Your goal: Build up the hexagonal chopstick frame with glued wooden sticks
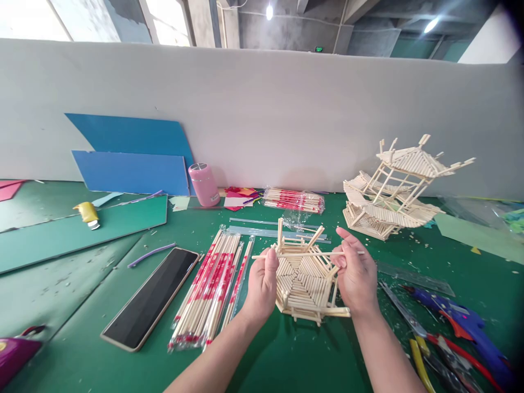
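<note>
Hands apart: left hand (262,289) and right hand (357,275) each pinch 1 thin stick (305,254) near its ends. It spans the stick frame (303,292) on the counter (272,365), well in from the back edge. Contact unclear from here. I'd hold level, grip lightly, avoid bowing, square to 1 side.

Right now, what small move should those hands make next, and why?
Perhaps line the thin pale wooden stick up with the many-sided pale wooden-stick frame: the left hand and right hand pinch it near its ends, and it crosses the frame in this view.
</note>
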### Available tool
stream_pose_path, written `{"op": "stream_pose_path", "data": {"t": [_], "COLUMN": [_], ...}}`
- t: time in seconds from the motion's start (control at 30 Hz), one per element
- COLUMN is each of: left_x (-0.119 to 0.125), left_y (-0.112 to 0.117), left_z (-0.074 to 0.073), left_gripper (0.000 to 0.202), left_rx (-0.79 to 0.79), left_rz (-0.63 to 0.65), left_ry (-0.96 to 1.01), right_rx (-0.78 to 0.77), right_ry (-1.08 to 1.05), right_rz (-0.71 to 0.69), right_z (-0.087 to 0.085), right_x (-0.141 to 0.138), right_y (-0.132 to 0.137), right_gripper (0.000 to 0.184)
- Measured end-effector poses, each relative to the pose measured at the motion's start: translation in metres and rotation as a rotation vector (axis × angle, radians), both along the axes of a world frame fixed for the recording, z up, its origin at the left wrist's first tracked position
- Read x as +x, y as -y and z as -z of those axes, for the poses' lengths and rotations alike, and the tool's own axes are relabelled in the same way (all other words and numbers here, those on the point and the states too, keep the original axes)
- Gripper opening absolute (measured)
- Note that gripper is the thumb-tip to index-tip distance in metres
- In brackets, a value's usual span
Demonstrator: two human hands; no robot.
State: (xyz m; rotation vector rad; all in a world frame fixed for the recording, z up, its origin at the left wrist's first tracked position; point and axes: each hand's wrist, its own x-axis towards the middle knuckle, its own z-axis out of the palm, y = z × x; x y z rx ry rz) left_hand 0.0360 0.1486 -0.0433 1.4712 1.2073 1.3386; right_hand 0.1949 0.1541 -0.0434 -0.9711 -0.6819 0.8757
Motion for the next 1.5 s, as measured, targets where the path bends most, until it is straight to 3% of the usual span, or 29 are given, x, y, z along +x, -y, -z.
{"op": "stream_pose_path", "data": {"t": [1.5], "left_x": [0.0004], "left_y": [0.0009], "left_z": [-0.0026], "left_gripper": [0.044], "left_rx": [0.01], "left_rz": [0.004], "left_ry": [0.002], "right_rx": [-0.011], "right_ry": [0.041], "right_rz": [0.009], "right_z": [-0.0001], "right_x": [0.0003], "right_y": [0.0004], "right_gripper": [0.03]}}
